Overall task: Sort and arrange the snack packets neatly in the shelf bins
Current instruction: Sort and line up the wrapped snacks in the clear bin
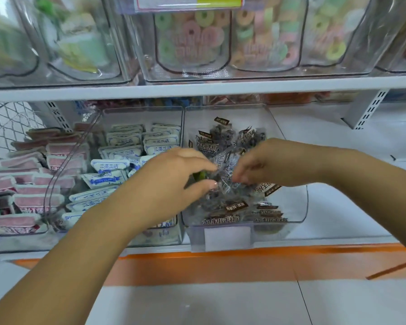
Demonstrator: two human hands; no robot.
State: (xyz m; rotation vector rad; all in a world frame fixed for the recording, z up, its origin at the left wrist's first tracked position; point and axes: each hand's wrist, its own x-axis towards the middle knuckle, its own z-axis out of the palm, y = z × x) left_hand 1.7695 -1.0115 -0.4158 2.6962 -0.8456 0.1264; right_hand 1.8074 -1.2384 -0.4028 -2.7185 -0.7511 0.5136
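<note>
Both hands are reaching into a clear bin (301,207) that is sitting at about 3 o'clock of the shelf's (342,207) other bins. The left hand (174,177) is curling its thumb and forefinger together, pinching the left edge of a crinkly clear-wrapped dark snack packet (224,171). The packet is lying at 3 o'clock of that hand, just past its fingertips. The right hand (267,163) is bending its fingers down and pinching the same packet from the other side, so the packet is sitting at 9 o'clock of it, between the two hands. Whether they are gripping one packet or several, I cannot tell. A small green thing (200,175), blurred, is showing inside the left hand's pinch.

Below the hands, toward 6 o'clock, more dark packets (232,207) are lying heaped in the bin. At 9 o'clock, blue-and-white packets (117,165) are filling the neighbouring bin, and pink packets (33,198) are lying farther left. At 12 o'clock, ring sweets (192,36) are showing in the upper bins.
</note>
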